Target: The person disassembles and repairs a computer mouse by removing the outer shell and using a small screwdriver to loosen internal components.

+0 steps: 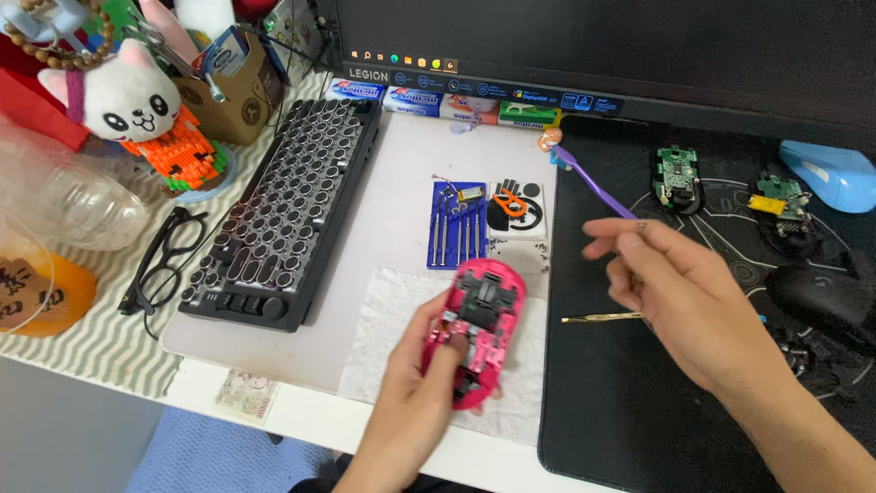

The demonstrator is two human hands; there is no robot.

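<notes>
My left hand [415, 393] holds an opened pink computer mouse shell [479, 319] over a white paper towel [392, 319], its black inner parts facing up. My right hand [680, 297] hovers to the right above the black desk mat [602, 402], gripping a purple toothbrush [589, 183] whose head points up and left. A thin gold tool [600, 318] lies on the mat just below that hand.
A blue screwdriver set [456, 224] lies behind the mouse. A black round-key keyboard [283, 201] sits at left, with black glasses [164, 260] beside it. Circuit boards [677, 173] and dark mouse parts [821, 292] lie on the mat, plus a light-blue shell [826, 173].
</notes>
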